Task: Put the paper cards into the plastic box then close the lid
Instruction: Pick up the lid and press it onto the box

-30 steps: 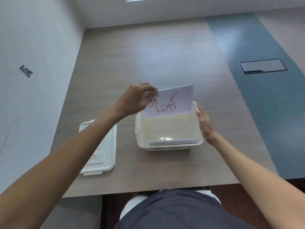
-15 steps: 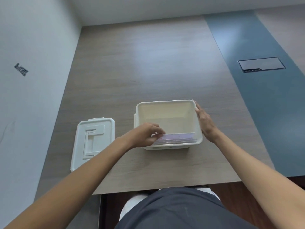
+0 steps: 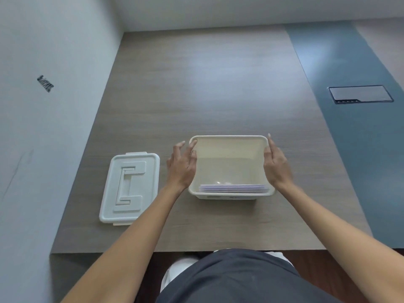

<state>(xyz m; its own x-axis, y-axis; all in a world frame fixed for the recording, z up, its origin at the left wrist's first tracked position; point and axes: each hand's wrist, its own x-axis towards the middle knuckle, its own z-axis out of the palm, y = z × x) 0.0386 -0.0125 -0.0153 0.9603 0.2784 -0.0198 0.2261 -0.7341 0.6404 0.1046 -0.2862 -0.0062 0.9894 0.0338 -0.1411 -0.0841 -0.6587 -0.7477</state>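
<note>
Head view: cards in, lid (image 3: 129, 188) next.
Since 1 second ago, the left hand (image 3: 181, 166) has released its card; paper cards (image 3: 233, 188) lie inside the plastic box (image 3: 228, 138) (near wall). Both open hands, right hand (image 3: 277, 166) included, flank it.

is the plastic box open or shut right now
Open. The plastic box has no cover on; its lid lies flat on the table to its left, and paper cards show inside.
</note>
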